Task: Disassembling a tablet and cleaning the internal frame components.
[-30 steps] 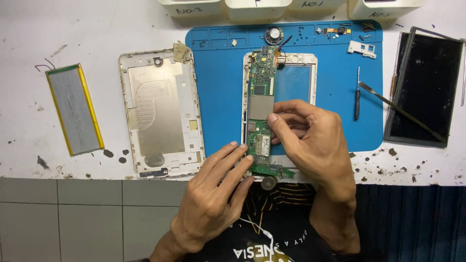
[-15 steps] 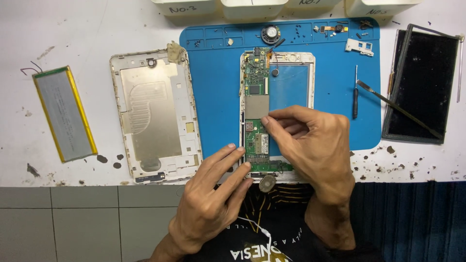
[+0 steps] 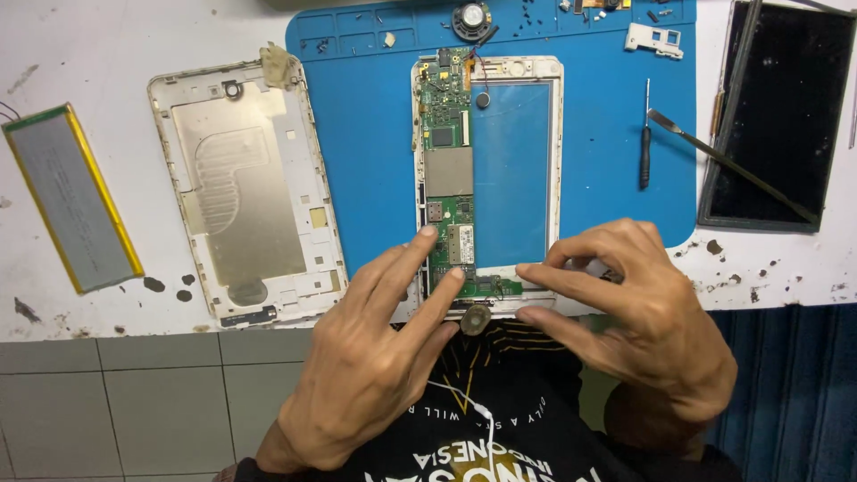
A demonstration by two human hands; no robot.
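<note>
Partly hidden at its near end: white tablet frame on the blue work mat, lower edge covered by both hands. Long axis running away from the body, top end toward the far edge of the mat, bottom end at the table's near edge. Along the frame's left half, green circuit board, same direction, narrow and long; its lowest part lost under fingertips. Right half showing only the blue mat through the clear panel.

Left hand open, not clenched, fingers stretched forward, index and middle fingertips pressing on the board's lower part. Right hand loosely curled, fingers pointing left, tips touching the frame's bottom right corner; whether anything small is pinched there cannot be told. Between the two hands, a small round part at the frame's bottom edge, hard to make out.

Left of the mat, white back cover lying inside up, and further left a flat battery, its far corner cut off. On the right, dark screen panel with a metal pry tool leaning across it; small screwdriver beside.
</note>
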